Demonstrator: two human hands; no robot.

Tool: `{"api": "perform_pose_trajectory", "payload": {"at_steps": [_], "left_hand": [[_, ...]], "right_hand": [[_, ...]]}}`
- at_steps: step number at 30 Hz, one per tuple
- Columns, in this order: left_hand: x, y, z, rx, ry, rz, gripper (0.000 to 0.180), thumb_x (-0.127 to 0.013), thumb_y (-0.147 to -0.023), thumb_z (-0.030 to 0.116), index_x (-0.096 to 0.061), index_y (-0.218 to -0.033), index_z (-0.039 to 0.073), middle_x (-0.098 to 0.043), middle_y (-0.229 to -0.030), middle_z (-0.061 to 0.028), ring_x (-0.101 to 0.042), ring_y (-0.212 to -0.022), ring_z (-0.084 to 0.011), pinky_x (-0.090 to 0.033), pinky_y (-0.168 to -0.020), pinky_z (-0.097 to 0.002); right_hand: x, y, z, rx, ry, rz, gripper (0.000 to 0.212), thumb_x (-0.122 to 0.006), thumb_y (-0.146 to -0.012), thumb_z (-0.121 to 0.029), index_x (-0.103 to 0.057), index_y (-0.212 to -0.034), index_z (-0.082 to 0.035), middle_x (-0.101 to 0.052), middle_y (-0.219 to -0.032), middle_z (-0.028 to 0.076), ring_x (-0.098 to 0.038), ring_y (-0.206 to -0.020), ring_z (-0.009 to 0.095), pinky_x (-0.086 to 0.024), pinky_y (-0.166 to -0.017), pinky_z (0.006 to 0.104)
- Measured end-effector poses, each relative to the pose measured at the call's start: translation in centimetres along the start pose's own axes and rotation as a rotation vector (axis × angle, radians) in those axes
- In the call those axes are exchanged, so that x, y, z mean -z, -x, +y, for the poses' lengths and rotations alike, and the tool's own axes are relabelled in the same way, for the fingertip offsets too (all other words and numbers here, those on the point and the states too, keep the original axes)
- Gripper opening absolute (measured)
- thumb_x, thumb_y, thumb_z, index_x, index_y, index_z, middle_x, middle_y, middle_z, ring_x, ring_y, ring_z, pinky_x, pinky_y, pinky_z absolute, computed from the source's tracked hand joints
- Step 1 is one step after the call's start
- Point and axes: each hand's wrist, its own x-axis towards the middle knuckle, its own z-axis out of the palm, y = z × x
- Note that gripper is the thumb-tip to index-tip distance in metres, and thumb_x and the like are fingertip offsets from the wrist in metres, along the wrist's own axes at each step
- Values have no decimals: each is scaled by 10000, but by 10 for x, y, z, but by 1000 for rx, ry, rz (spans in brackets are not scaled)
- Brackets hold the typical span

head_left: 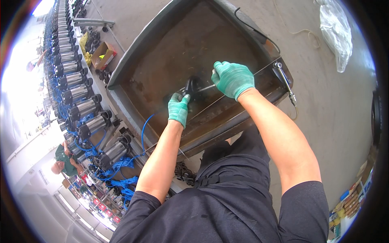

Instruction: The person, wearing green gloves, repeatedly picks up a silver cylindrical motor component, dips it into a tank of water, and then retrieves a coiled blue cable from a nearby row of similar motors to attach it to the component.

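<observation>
In a green glove, my left hand (178, 110) is closed around a black fitting (189, 86) that stands partly in the murky water of a large tank (133, 42). A blue cable (144, 129) runs over the tank's left wall towards this hand. My right hand (234, 79), also green-gloved, is curled into a fist above the water, to the right of the fitting. A pale metal rod (206, 88) leads from the fitting up to that fist. What lies inside the fist is hidden. The fitting's lower part is lost in the brown water.
A metal air tool (283, 79) with a hose rests on the tank's right rim. A black hose (257, 30) bends over the far right wall. Steel cylindrical pumps (83, 110) line the left. Beyond are a cardboard box (103, 56), a plastic bag (335, 34) and another person (65, 160).
</observation>
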Motion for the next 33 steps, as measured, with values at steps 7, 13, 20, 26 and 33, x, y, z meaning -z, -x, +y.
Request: {"api": "perform_pose_trajectory", "payload": {"at_steps": [7, 13, 20, 26, 33], "left_hand": [[-7, 11, 13, 3, -5, 9, 231, -712, -948, 109, -504, -851, 82, -537, -714, -11, -492, -489, -109, -469, -411, -285], [-7, 12, 15, -11, 13, 12, 267, -713, -950, 120, -481, -821, 94, -515, -700, -3, -484, -488, -104, -470, -406, -287], [-8, 11, 15, -20, -13, 13, 280, -714, -949, 114, -477, -802, 97, -500, -691, 1, -465, -483, -105, -470, -402, -290], [-8, 10, 14, -38, -19, 32, 283, -718, -948, 114, -476, -800, 99, -488, -682, 5, -466, -485, -106, -473, -402, -290], [-7, 11, 12, -42, 6, 12, 284, -717, -948, 116, -473, -804, 95, -494, -685, -3, -478, -470, -115, -478, -403, -291]], "right_hand": [[-2, 2, 2, 3, -4, 19, 225, -570, -968, -291, -681, -972, -95, -725, -907, 140, -729, -830, 326, -594, -729, 445], [-2, 1, 0, 0, 3, 15, 228, -570, -968, -292, -686, -967, -96, -728, -907, 144, -729, -829, 328, -595, -731, 443], [-1, 1, 0, -5, 4, 12, 227, -567, -968, -292, -686, -969, -99, -729, -906, 142, -731, -835, 327, -594, -733, 447], [-2, 1, 0, 7, 4, 34, 224, -564, -965, -288, -685, -977, -100, -729, -895, 142, -729, -821, 331, -593, -726, 451], [-5, 2, 2, 10, -6, 40, 219, -541, -978, -288, -655, -959, -102, -717, -886, 133, -710, -813, 341, -570, -723, 469]]}}
